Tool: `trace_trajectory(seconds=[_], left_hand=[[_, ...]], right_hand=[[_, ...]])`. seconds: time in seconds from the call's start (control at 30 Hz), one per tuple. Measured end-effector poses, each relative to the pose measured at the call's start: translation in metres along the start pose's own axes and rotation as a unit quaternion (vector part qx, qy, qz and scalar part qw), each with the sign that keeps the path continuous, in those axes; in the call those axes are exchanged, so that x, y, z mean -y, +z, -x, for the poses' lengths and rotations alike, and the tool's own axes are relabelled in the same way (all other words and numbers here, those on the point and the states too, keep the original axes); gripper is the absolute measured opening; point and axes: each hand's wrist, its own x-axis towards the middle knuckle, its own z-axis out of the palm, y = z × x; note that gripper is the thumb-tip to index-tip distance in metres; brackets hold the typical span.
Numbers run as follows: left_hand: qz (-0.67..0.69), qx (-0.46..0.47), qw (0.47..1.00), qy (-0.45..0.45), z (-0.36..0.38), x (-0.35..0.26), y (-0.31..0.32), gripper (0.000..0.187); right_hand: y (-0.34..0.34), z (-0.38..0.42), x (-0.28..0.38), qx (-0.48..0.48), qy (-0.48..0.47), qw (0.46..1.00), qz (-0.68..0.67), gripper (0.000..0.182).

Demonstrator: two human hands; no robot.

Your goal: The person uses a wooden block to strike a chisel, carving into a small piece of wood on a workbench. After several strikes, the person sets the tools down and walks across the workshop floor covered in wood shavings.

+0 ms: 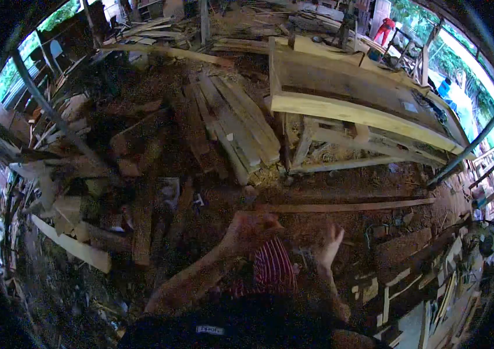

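Note:
My left hand (252, 224) is in front of my body with its fingers curled at the near-left end of a long, thin wooden strip (351, 206). The strip runs off to the right, roughly level across the view. To the right of it, my right hand (329, 243) is raised just below the strip, fingers pointing up and apart, with nothing in it. Red-and-white striped cloth (274, 266) on my lower body shows between my forearms. The picture is dim and grainy around both hands.
A large wooden workbench (369, 113) with a pale front edge stands ahead on the right. Several boards (232, 119) lie on the ground left of it. Scrap wood (72, 241) and offcuts (404, 291) lie at both sides. A person in red (384, 30) is far back right.

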Motion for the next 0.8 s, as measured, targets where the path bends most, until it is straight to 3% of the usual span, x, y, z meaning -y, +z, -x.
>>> trace_trajectory(seconds=[0.07,0.1,0.17,0.2,0.33,0.43,0.53,0.57,0.63,0.7,0.8], left_hand=[[0.252,-0.027,0.966,0.057,-0.033,-0.079,-0.027,0.03],[0.315,0.009,0.942,0.115,-0.044,-0.096,-0.039,0.031],[0.379,0.099,0.896,0.207,-0.07,-0.113,-0.055,0.032],[0.402,0.135,0.874,0.237,-0.083,-0.112,-0.059,0.033],[0.413,0.165,0.86,0.251,-0.154,-0.067,-0.09,0.038],[0.296,0.109,0.937,0.149,-0.247,0.036,-0.141,0.042],[0.105,0.01,0.994,-0.043,-0.317,0.196,-0.18,0.046],[0.047,0.006,0.992,-0.113,-0.319,0.235,-0.204,0.046],[-0.069,0.004,0.963,-0.262,-0.287,0.309,-0.255,0.047],[-0.144,0.006,0.912,-0.385,-0.236,0.359,-0.296,0.048],[-0.196,-0.004,0.838,-0.509,-0.175,0.397,-0.339,0.049]], right_hand=[[0.045,-0.048,0.003,0.044,-0.036,0.997,-0.054,0.07],[0.067,-0.078,-0.023,0.113,-0.158,0.968,0.159,0.072],[0.119,-0.129,-0.048,0.197,-0.264,0.873,0.36,0.073],[0.157,-0.158,-0.045,0.207,-0.206,0.944,0.153,0.064],[0.298,-0.22,0.112,0.187,-0.391,0.875,0.218,0.051],[0.392,-0.317,0.172,0.158,-0.445,0.856,0.211,0.047],[0.436,-0.389,0.188,0.154,-0.417,0.863,0.24,0.05],[0.455,-0.42,0.198,0.12,-0.42,0.841,0.32,0.054],[0.489,-0.483,0.197,0.089,-0.424,0.808,0.399,0.059],[0.521,-0.529,0.149,0.09,-0.287,0.851,0.43,0.069],[0.527,-0.527,0.144,0.102,-0.265,0.826,0.486,0.069]])
